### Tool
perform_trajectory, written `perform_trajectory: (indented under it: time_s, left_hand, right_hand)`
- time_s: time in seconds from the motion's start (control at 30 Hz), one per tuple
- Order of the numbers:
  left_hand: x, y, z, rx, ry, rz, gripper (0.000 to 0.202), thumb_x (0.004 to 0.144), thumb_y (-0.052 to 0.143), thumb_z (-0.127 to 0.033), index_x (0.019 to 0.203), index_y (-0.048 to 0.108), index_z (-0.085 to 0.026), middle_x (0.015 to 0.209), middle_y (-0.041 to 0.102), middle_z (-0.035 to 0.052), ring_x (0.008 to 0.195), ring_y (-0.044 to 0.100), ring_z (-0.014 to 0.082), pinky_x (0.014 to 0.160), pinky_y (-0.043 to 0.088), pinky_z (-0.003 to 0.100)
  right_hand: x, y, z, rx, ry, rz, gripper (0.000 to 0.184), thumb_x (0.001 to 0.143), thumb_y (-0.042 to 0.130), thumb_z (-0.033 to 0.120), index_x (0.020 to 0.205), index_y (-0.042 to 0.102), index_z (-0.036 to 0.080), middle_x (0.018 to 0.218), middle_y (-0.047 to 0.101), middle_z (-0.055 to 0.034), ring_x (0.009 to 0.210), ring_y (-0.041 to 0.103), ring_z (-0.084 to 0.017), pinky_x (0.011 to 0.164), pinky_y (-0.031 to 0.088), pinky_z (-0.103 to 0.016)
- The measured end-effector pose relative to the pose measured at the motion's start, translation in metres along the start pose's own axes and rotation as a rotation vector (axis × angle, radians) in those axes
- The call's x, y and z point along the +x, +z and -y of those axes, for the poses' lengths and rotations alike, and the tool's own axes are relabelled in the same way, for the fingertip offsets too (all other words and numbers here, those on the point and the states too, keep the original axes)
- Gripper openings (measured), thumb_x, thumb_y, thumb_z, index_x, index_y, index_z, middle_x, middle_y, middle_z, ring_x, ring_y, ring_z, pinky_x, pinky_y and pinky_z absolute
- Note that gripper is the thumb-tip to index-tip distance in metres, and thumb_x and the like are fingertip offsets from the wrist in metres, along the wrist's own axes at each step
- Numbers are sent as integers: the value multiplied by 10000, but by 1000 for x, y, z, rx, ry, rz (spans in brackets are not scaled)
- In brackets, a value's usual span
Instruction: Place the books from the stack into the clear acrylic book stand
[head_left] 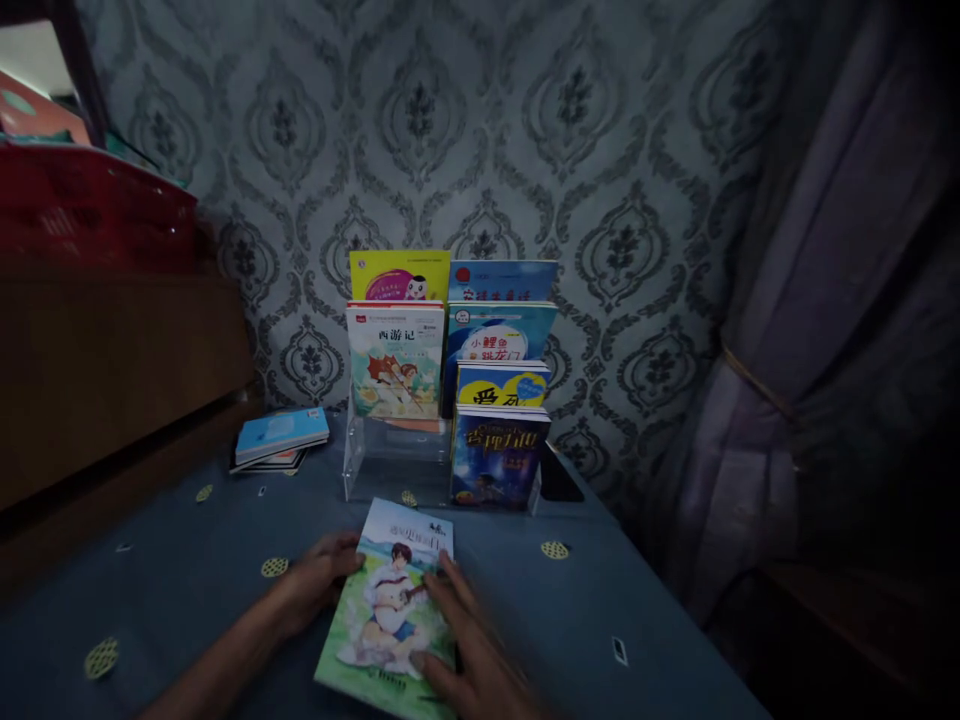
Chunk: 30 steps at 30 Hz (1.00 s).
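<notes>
As left fingers (pixel 345 543) and right fingers (pixel 449 606) hold a paperback (pixel 386 605), rectangular; clear rack (pixel 352 455) beyond

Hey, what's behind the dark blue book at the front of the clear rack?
Rising behind the dark blue book: tops of a yellow-and-blue book, a teal book and a blue book. Their lower parts are covered, so anything else tucked there can't be seen.
</notes>
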<state>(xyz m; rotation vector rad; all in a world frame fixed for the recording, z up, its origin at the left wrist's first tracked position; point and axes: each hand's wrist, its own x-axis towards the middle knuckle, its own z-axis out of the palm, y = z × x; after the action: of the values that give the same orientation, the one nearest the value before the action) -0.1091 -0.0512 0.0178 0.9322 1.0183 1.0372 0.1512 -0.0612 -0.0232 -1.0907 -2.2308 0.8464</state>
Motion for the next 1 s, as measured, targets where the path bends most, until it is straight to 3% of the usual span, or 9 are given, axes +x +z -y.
perform_trajectory:
  time_s: [0.1,0.17,0.27,0.33,0.4,0.5,0.57,0.83,1.0]
  left_hand:
    - [-11,10,-10,-72,40,22,589,626,875,-374,1119,662,-130,940,753,129,853,725,280,721,547,316]
    - [-18,16,-19,-105,79,21,581,642,879,-365,1126,652,-137,979,751,125,865,726,262,724,549,298]
    - [-24,22,-30,-131,114,-5,621,643,886,-359,1167,621,-156,1018,746,111,889,722,250,754,549,298]
    - [-27,24,-38,-132,140,-29,654,643,886,-367,1199,600,-175,1041,740,102,919,716,249,767,546,301]
    - [-30,26,-45,-123,178,-34,667,651,878,-394,1217,588,-192,1090,728,97,954,707,250,782,541,305]
    - [-32,26,-51,-100,252,0,624,683,840,-425,1217,596,-215,1149,712,89,994,693,250,812,527,311]
    - [-31,24,-50,-85,310,16,572,696,804,-414,1198,615,-217,1145,715,81,1019,682,259,842,517,326]
    - [-22,20,-23,-7,349,8,441,652,629,-252,1083,695,-185,1039,749,54,1127,625,298,1002,460,411]
    - [-20,17,-22,74,361,22,538,641,588,-248,1167,671,-177,1134,725,67,1188,588,316,1054,429,435]
  right_hand:
    - [9,4,-16,146,5,-161,863,806,649,562,1532,358,197,1624,253,-154,1487,238,-357,1185,275,-555]
    - [17,3,-16,342,-5,-208,872,781,668,584,1514,371,216,1555,405,-163,1424,386,-362,1136,362,-560]
    - [28,-10,3,691,-25,-101,758,795,660,612,1420,456,234,1286,664,-159,1116,675,-341,901,567,-510]
    - [31,-24,24,795,-40,-65,679,806,659,607,1346,495,229,1113,734,-138,883,741,-301,754,609,-455]
    - [33,-40,45,774,-78,-114,627,835,645,571,1342,481,241,1084,738,-118,809,739,-273,715,611,-427]
    - [30,-57,64,580,-173,-236,520,909,567,506,1361,483,262,1214,690,-116,1043,691,-293,868,580,-434]
    - [27,-60,64,415,-205,-297,471,934,529,479,1359,506,276,1276,660,-108,1173,629,-307,957,542,-435]
    - [10,-18,20,205,-98,-379,492,953,480,463,1415,503,297,1350,629,-83,1260,579,-301,1024,524,-430]
    - [1,-14,21,205,-73,-370,500,975,444,432,1444,462,262,1406,587,-77,1293,554,-269,1035,513,-411]
